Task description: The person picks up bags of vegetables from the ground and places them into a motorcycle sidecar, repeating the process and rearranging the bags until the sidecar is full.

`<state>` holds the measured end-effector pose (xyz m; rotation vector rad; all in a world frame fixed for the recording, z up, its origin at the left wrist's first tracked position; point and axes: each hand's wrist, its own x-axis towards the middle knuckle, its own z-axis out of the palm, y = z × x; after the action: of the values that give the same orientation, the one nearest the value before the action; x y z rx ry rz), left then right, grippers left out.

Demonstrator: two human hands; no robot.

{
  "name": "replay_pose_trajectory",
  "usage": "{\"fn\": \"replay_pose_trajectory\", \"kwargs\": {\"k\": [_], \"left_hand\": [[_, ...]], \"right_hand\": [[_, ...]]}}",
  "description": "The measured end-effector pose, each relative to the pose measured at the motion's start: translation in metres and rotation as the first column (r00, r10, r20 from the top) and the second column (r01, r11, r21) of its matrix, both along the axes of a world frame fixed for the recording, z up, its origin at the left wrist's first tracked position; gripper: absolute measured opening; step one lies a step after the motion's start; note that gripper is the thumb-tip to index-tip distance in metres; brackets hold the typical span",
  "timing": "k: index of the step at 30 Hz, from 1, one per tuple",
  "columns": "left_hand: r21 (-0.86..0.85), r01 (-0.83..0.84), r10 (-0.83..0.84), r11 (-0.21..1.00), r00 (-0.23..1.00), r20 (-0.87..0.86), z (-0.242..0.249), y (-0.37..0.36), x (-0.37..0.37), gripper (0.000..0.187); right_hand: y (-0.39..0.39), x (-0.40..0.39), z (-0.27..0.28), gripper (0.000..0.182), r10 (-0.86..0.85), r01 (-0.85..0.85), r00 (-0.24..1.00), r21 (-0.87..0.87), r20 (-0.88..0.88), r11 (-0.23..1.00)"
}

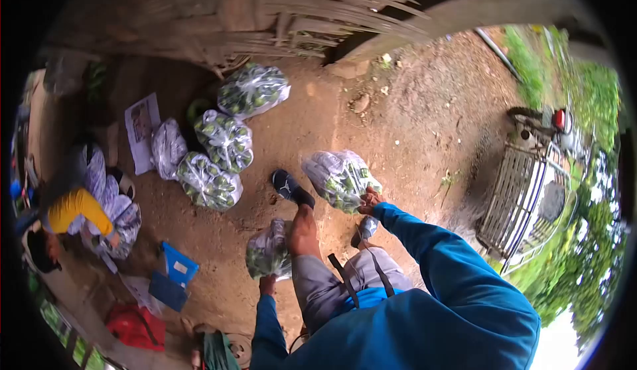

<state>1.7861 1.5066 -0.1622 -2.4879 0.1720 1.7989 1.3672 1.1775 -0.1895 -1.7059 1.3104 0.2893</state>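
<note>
My right hand (370, 201) is closed on the edge of a clear plastic bag of green produce (338, 179), beside my shoe. The exact kind of produce is hard to make out. Lower in view, my left hand (267, 285) grips a second plastic bag of green produce (267, 254), by my other leg; its fingers are partly hidden. On the dirt floor ahead of me sit several similar filled bags, among them a bag near the woven wall (253, 90), a middle bag (224, 141) and a nearer bag (209, 183).
To the left, a person in a yellow sleeve (79, 211) reaches to other plastic bags (123, 231). Blue folders (178, 265), a red cloth-like item (136, 325) and a printed sheet (142, 131) lie around. A slatted wooden cart (514, 201) with a motorcycle (557, 121) stands right.
</note>
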Motion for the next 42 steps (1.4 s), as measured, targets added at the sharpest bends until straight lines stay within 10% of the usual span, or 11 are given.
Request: {"fn": "replay_pose_trajectory", "kwargs": {"k": [8,13,19,24,27,29,31,33,38,40,42], "left_hand": [[0.030,-0.553,0.554,0.833,0.832,-0.030,0.096,0.005,-0.133,0.031],[-0.036,-0.536,0.515,0.844,0.826,-0.228,0.102,0.009,-0.206,0.029],[-0.513,0.042,-0.159,0.858,0.970,-0.186,0.094,-0.024,-0.267,0.026],[-0.834,0.455,-0.659,0.312,0.736,0.155,0.081,-0.087,-0.354,0.023],[-0.942,0.326,-0.758,-0.085,0.592,0.273,0.064,-0.133,-0.412,0.020],[-0.854,0.367,-0.694,0.368,0.720,0.011,0.072,-0.154,-0.481,0.021],[-0.715,0.338,-0.601,0.612,0.786,-0.143,0.085,-0.182,-0.544,0.022],[-0.543,0.329,-0.510,0.772,0.832,-0.221,0.102,-0.202,-0.606,0.023],[-0.233,0.301,-0.366,0.925,0.870,-0.329,0.115,-0.247,-0.749,0.030],[-0.310,0.332,-0.427,0.891,0.845,-0.321,0.140,-0.251,-0.805,0.031],[-0.414,0.365,-0.525,0.834,0.756,-0.391,0.182,-0.239,-0.862,0.034]], "right_hand": [[0.158,-0.195,0.062,0.007,0.314,-0.394,0.914,-0.375,-0.258,0.839],[0.270,-0.300,0.124,0.019,-0.143,0.114,0.943,-0.111,-0.301,0.987],[0.403,-0.408,0.098,0.035,-0.689,0.772,0.577,0.018,-0.439,0.635],[0.489,-0.457,0.153,0.045,-0.608,0.755,0.601,0.120,-0.519,0.644],[0.533,-0.478,0.200,0.043,-0.872,0.956,0.249,-0.037,-0.421,0.291],[0.573,-0.480,0.183,0.049,-0.932,0.990,-0.065,0.092,-0.357,-0.104],[0.598,-0.470,0.198,0.059,-0.929,0.989,-0.134,0.007,-0.344,-0.145],[0.613,-0.454,0.217,0.053,-0.709,0.698,-0.636,0.165,-0.306,-0.697],[0.704,-0.399,0.155,0.027,-0.891,0.876,-0.454,0.193,0.025,-0.441],[0.695,-0.406,0.177,0.018,-0.304,0.162,-0.898,0.403,-0.319,-0.901],[0.700,-0.403,0.177,0.011,-0.212,0.007,-0.886,0.446,-0.412,-0.895]]}}
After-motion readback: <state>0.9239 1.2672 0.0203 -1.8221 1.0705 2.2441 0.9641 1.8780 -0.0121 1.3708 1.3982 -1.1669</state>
